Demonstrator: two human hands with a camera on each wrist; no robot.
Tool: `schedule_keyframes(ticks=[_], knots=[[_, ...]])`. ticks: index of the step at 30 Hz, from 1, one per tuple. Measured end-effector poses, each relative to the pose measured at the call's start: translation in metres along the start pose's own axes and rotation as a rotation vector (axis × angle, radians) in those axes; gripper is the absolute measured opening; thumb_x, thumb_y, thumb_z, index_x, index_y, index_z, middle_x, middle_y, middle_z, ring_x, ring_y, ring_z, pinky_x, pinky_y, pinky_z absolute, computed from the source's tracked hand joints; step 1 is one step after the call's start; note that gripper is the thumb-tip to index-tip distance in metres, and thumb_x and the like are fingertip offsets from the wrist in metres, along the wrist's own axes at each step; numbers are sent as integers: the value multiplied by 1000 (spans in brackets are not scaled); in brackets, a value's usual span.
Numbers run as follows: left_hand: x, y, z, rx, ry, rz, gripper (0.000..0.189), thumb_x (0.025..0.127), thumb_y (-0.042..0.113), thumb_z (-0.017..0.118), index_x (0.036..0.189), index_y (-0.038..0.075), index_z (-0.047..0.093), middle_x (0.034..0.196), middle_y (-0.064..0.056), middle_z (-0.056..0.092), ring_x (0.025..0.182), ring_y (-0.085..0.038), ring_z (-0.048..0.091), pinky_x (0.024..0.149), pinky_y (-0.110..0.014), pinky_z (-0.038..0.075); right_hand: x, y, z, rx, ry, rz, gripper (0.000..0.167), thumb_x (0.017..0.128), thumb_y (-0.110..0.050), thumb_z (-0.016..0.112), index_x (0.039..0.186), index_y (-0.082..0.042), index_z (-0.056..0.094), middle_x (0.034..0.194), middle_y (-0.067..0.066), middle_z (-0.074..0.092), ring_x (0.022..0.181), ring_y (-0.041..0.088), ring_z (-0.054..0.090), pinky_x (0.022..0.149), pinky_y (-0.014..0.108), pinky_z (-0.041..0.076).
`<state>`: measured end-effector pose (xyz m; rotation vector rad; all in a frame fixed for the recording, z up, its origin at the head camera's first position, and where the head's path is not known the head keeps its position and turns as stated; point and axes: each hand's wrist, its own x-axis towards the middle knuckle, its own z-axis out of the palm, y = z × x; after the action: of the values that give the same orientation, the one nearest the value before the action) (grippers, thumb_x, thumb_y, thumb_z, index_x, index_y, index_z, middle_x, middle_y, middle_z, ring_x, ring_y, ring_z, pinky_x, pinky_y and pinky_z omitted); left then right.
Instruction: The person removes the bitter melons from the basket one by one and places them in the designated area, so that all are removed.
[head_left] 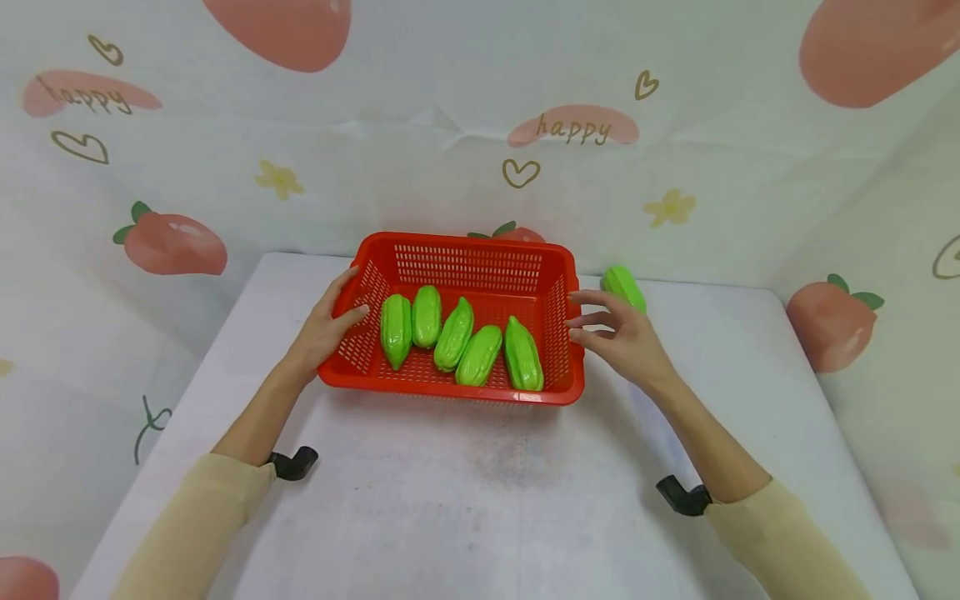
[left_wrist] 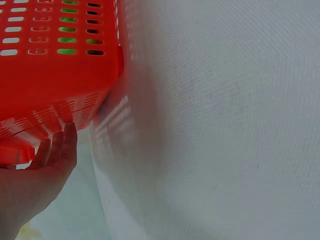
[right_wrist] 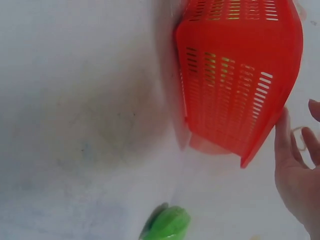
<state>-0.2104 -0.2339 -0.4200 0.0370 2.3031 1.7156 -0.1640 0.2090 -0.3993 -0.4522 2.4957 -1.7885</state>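
Note:
A red plastic basket [head_left: 465,393] with slotted walls stands between my hands. Several glossy green ridged toy vegetables, something like luffas or starfruit, lie inside, one of them a pointed green vegetable [head_left: 522,354] at the right. My left hand [head_left: 324,327] holds the basket's left end, thumb over the rim; in the left wrist view its fingers [left_wrist: 70,145] lie along the outer wall. At the right end, my right hand [head_left: 626,337] has loosely bent, spread fingers; in the right wrist view one fingertip touches the rim and the others stand apart from it.
Another green vegetable [head_left: 624,286] lies on the white table [head_left: 450,500] behind my right hand, outside the basket. A patterned white cloth backdrop [head_left: 420,150] rises just behind the table's back edge and at both sides.

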Motion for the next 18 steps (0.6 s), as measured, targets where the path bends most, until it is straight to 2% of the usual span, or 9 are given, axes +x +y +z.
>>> schedule_keyframes(ticks=[5, 8, 13, 18], knots=[[1, -4, 0, 17, 14, 22, 68, 103, 28, 51, 159, 37, 14, 156, -13, 29, 120, -31, 47, 81, -29, 55, 7, -6, 5, -56, -50, 9, 51, 92, -8, 70, 140, -5, 53, 137, 16, 55, 107, 29, 66, 79, 26, 57], [1, -5, 0, 17, 22, 33, 68, 103, 30, 52, 159, 37, 16, 157, -12, 28, 119, -29, 48, 80, -28, 54, 10, -11, 8, -75, -70, 10, 50, 91, -8, 72, 138, -6, 55, 135, 14, 58, 107, 29, 66, 79, 26, 57], [1, -4, 0, 9, 15, 25, 68, 103, 29, 51, 159, 37, 14, 156, -12, 29, 120, -33, 47, 81, -31, 55, 16, -15, 14, -94, -106, 16, 48, 90, -10, 73, 135, -8, 57, 128, 11, 63, 107, 27, 67, 80, 28, 57], [-11, 17, 4, -5, -5, 2, 69, 103, 20, 50, 161, 27, 12, 155, -18, 28, 123, -40, 45, 88, -40, 54, 20, -19, 21, -155, -121, 11, 47, 89, -11, 74, 134, -10, 58, 125, 11, 64, 109, 30, 66, 83, 38, 58]])
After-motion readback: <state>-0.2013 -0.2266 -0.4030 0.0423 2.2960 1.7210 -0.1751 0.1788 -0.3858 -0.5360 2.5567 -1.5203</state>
